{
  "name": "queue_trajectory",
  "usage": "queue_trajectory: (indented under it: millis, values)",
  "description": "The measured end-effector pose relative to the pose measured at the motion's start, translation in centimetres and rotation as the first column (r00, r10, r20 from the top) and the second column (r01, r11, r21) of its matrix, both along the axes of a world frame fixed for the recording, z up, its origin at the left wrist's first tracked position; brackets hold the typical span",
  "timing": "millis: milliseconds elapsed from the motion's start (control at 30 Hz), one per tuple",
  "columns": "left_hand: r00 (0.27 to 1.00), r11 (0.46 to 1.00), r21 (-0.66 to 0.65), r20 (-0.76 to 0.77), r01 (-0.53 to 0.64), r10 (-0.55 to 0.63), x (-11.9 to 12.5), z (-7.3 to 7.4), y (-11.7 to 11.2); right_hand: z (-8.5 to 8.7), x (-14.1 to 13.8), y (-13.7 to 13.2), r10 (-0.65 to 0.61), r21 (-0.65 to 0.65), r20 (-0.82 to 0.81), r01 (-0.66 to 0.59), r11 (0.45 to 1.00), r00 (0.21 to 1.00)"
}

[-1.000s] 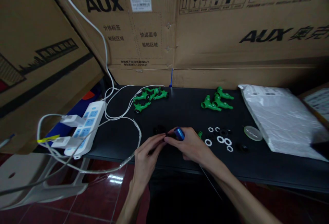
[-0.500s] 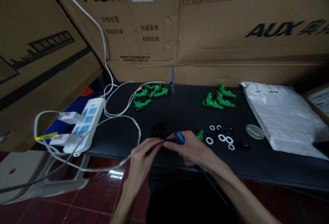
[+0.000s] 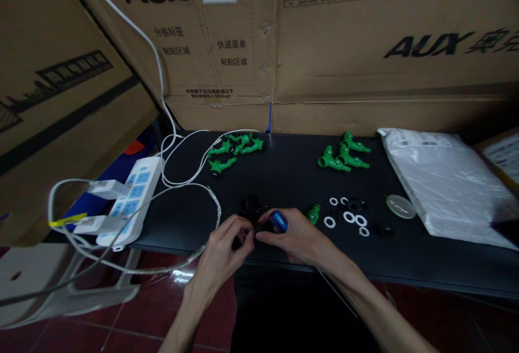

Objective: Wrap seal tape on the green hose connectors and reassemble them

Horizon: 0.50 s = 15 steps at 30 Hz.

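My right hand (image 3: 298, 234) is closed around a screwdriver; its blue handle end (image 3: 278, 220) sticks out above the fingers, and a thin dark shaft (image 3: 336, 294) runs out below the palm. Its thumb and index finger also pinch towards a small dark piece, too dim to name. Close by, my left hand (image 3: 232, 239) is closed, fingertips pressed together; what they hold is hidden. Just beyond both hands lies a cluster of small black parts (image 3: 251, 205) on the black table (image 3: 292, 174). A green hose-type fitting (image 3: 313, 214) lies beside my right hand.
Green branched fittings lie in a left group (image 3: 223, 164) and a right group (image 3: 344, 158). White rings (image 3: 348, 217), black rings (image 3: 354, 205) and a clear disc (image 3: 400, 206) are at right, by a white package (image 3: 446, 185). A power strip (image 3: 133, 196) with cables stands left; cartons (image 3: 324, 72) wall the back.
My left fingers have curled in and drawn slightly apart from the right fingertips. My right hand has shifted a little, with the screwdriver still in it. The view has moved slightly.
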<state>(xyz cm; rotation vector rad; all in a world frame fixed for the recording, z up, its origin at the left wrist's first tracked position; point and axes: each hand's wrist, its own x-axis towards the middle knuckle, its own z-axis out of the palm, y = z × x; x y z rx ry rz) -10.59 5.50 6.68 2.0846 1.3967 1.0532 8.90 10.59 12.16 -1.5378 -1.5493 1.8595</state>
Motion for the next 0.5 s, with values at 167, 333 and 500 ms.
queue_trajectory:
  millis: [167, 333, 500]
  values:
    - [0.999, 0.994, -0.106, 0.014, -0.037, 0.039, 0.4, 0.1, -0.1, -0.3, -0.4, -0.3, 0.006, 0.178, 0.046, -0.014, 0.984, 0.999]
    - [0.990, 0.982, -0.134, 0.007, -0.137, 0.139, 0.7, 0.2, -0.2, -0.7, -0.8, -0.5, 0.011, 0.331, 0.122, -0.052, 0.942, 0.992]
    - [0.960, 0.956, -0.091, -0.024, -0.280, 0.279, 0.5, 0.0, -0.3, -1.5, -1.2, -0.6, -0.062, 0.404, 0.306, -0.071, 0.912, 0.950]
